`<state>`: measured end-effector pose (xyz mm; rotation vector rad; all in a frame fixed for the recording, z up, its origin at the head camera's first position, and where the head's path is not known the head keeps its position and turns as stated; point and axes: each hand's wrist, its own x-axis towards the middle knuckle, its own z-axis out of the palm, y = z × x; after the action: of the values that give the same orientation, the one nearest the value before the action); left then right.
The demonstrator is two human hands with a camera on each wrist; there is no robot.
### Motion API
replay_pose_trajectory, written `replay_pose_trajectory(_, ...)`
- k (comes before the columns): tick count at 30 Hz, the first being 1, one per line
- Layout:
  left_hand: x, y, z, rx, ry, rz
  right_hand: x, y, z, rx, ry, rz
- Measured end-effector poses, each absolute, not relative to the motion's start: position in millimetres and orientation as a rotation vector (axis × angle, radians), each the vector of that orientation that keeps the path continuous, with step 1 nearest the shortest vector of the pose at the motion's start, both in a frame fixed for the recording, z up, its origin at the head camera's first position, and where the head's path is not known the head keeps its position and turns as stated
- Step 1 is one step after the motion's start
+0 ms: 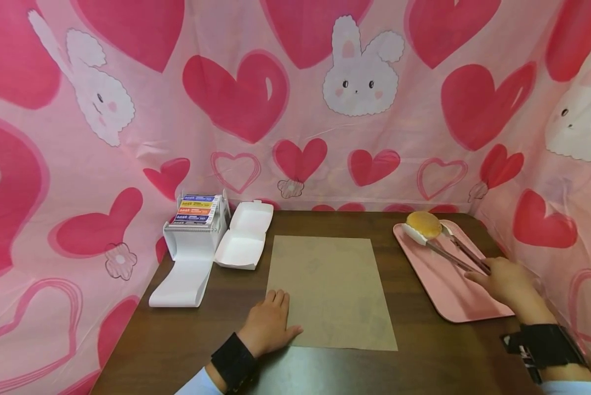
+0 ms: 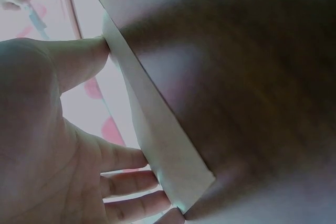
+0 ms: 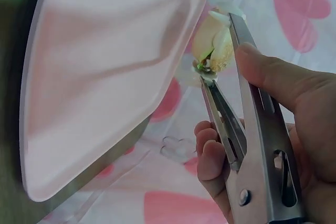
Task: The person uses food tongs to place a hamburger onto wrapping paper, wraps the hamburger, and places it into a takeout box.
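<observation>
In the head view my right hand (image 1: 510, 285) grips metal tongs (image 1: 455, 255) over the right side of the table. Between the pale tips of the tongs is a burger (image 1: 424, 224), held at the far end of a pink tray (image 1: 465, 299). The right wrist view shows the burger (image 3: 215, 43) from the side, with green and white filling between its bun halves. My left hand (image 1: 268, 323) rests with extended fingers on the lower left edge of a brown paper sheet (image 1: 332, 291). Seen from the left wrist, thumb and fingertips touch that paper (image 2: 152, 121).
At the back left stands a dispenser (image 1: 197, 219) with coloured labels, a white strip (image 1: 182, 285) hanging from it onto the table. Beside it lies an opened white takeout box (image 1: 243, 241). A pink heart-and-rabbit cloth (image 1: 295, 99) walls in the dark wooden table (image 1: 320, 373).
</observation>
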<state>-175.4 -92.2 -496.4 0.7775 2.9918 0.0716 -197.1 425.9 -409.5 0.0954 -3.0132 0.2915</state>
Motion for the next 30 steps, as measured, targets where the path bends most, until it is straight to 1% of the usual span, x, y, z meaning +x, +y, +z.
replay_pose_trajectory(6, -174, -92, -496, 0.789, 3.013, 0.067, -190, 400, -408, 0.151, -3.001, 0.36)
replay_pose_trajectory(11, -174, -92, -496, 0.78, 3.005, 0.074, -187, 381, -413, 0.264, -2.962, 0.417)
replay_pose_trajectory(20, -175, -92, -494, 0.761, 2.97, 0.077, -170, 342, -417, 0.378, -2.909, 0.488)
replay_pose_trajectory(30, -175, -92, -496, 0.765, 2.97, 0.076, -161, 311, -424, 0.504, -2.938, 0.52)
